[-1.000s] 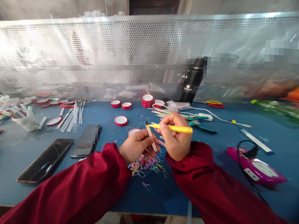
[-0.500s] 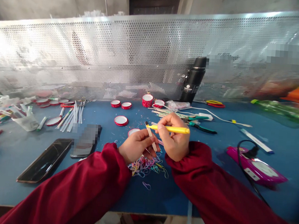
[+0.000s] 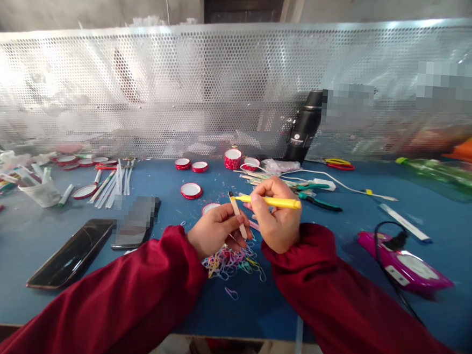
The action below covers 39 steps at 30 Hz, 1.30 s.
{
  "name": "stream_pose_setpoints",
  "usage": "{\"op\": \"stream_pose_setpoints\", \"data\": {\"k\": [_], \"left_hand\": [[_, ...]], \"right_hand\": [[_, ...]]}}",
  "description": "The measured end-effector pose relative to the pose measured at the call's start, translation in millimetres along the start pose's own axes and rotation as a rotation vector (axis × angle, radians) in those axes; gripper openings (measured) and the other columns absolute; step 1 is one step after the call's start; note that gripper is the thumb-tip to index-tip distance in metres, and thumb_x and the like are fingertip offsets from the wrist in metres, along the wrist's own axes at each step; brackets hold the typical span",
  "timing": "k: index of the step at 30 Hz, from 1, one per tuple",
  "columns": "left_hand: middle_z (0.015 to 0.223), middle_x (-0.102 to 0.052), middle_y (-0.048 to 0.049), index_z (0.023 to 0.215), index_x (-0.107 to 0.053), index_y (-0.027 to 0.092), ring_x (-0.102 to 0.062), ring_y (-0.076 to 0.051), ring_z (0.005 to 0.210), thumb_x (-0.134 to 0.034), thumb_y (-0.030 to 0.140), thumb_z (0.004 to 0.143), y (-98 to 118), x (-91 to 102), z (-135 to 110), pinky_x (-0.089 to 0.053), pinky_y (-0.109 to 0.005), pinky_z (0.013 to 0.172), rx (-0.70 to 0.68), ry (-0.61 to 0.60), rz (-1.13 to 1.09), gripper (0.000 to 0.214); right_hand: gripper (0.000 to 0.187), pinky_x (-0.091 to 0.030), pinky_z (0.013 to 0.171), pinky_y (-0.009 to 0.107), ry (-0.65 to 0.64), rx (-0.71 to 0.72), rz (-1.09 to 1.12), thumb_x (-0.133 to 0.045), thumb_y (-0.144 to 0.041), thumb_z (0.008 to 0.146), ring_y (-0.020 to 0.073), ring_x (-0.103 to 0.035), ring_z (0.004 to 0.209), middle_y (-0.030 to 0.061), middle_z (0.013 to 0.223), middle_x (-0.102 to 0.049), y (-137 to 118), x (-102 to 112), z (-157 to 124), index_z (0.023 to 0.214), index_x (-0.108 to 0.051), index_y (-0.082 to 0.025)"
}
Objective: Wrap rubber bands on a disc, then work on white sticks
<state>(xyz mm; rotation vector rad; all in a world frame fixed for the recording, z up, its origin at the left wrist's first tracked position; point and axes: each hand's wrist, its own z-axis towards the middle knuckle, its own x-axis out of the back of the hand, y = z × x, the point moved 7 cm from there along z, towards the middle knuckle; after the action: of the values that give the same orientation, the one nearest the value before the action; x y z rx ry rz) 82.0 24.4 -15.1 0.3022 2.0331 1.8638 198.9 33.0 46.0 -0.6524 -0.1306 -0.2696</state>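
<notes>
My left hand (image 3: 215, 230) is closed around a flat wooden stick (image 3: 236, 213) with a dark tip, held slanting up above the blue table. My right hand (image 3: 276, 215) grips a yellow marker pen (image 3: 273, 202) lying level, its tip touching the dark upper end of the stick. Both arms wear dark red sleeves. Under the hands lies a heap of small coloured rubber bands (image 3: 232, 261).
Red and white bottle caps (image 3: 191, 190), white sticks (image 3: 116, 182), two phones (image 3: 72, 252), a black flask (image 3: 304, 125), pliers (image 3: 319, 203), scissors (image 3: 339, 164), a purple device with a black cable (image 3: 403, 262) and a perforated metal screen (image 3: 210, 89) at the back.
The yellow marker has shifted slightly left and back in my right hand against the stick's tip. The left hand and stick have stayed in place.
</notes>
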Motion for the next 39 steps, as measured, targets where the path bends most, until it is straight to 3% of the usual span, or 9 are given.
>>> {"op": "stream_pose_setpoints", "data": {"k": [20, 39], "left_hand": [[0.074, -0.064, -0.0020, 0.086, -0.051, 0.016, -0.059, -0.009, 0.052, -0.061, 0.036, 0.084, -0.8, -1.8, 0.1, -0.048, -0.020, 0.047, 0.001, -0.018, 0.000, 0.022], [0.075, -0.065, -0.0023, 0.084, -0.052, 0.016, -0.060, -0.009, 0.052, -0.064, 0.039, 0.082, -0.7, -0.9, -0.1, -0.048, -0.020, 0.047, 0.004, 0.002, -0.019, 0.026]], "right_hand": [[0.010, -0.047, 0.054, 0.037, -0.018, 0.004, 0.035, -0.058, -0.022, 0.083, 0.0200, -0.056, 0.058, 0.0015, 0.065, -0.056, -0.2, -1.9, -0.9, 0.077, -0.054, -0.029], [0.009, -0.045, 0.052, 0.029, 0.038, -0.003, 0.022, -0.057, -0.024, 0.084, 0.0145, -0.054, 0.056, -0.0017, 0.065, -0.054, -0.8, 2.1, 0.1, 0.075, -0.054, -0.022]]}}
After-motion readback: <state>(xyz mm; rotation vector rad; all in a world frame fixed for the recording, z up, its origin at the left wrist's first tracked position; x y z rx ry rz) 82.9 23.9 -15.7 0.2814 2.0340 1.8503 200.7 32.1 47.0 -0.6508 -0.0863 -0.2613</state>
